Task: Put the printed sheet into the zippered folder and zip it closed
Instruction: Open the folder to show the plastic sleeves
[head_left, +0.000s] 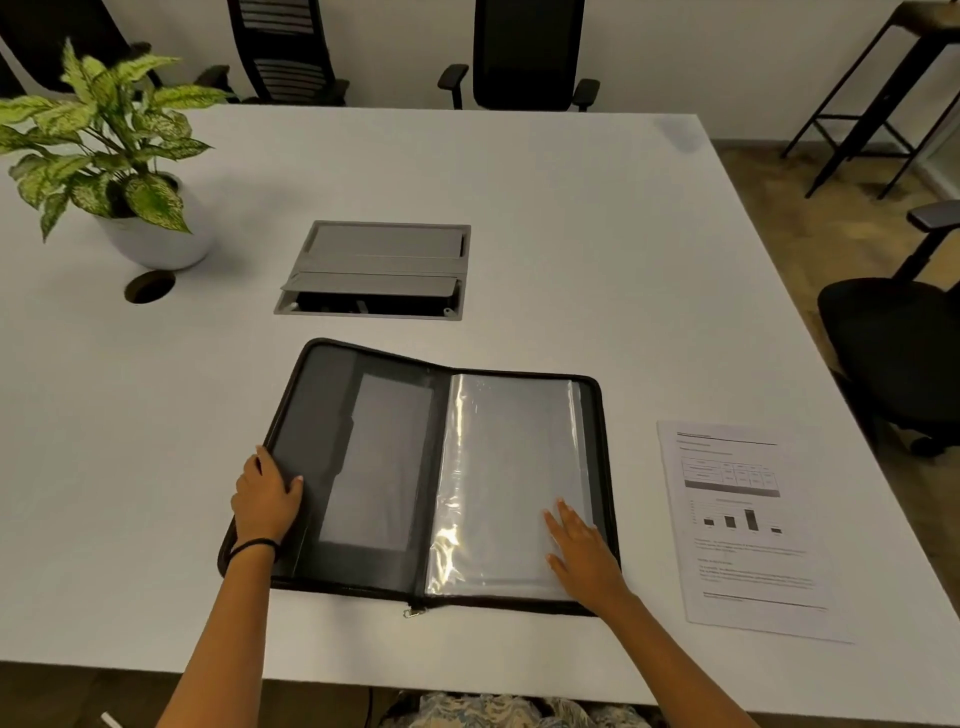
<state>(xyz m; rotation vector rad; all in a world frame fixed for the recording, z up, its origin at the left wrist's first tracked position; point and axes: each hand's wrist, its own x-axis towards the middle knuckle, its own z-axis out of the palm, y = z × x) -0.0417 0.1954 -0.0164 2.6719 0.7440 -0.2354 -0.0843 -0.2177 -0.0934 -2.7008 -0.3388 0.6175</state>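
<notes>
So, we have the zippered folder (384, 467) lying open on the white table (571, 234), with the printed sheet (743, 525) near its right side.
Black cover, clear sleeves (509, 457) inside. Our left hand (267, 496) grips the left cover edge; our right hand (582, 551) rests flat, fingers straight, on the sleeves. Potted plant (104, 145) far left, office chairs (524, 52) behind.

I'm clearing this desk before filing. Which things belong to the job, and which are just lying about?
For the job: zippered folder, open flat; printed sheet, on the table to its right; left hand gripping the folder's left edge; right hand flat on its clear sleeve.
Lying about: potted plant, cable box, office chairs.
</notes>
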